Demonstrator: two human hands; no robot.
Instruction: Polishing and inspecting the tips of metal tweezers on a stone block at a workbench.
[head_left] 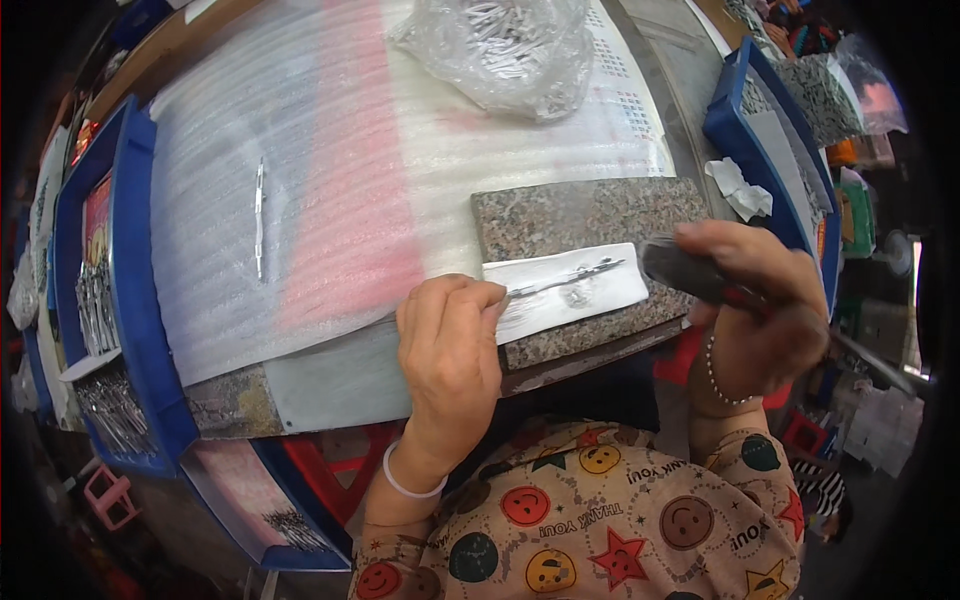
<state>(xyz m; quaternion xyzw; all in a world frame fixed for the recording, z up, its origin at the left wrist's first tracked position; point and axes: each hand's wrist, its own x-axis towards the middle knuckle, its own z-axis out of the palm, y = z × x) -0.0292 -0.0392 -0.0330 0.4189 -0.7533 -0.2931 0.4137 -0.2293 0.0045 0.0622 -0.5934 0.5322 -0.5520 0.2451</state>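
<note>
Left hand [450,342]: pinching one end of thin metal rod [548,284], presumably steadying it. Rod lies right of this hand, on white pad [622,289] over granite slab [590,215], likely firm backing. Right hand [775,295]: gripping blurred dark object [680,268].

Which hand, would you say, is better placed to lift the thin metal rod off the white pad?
Probably the left hand: it appears to pinch one end of the thin metal rod, while the blurred right hand holds a dark object near the white pad.
</note>
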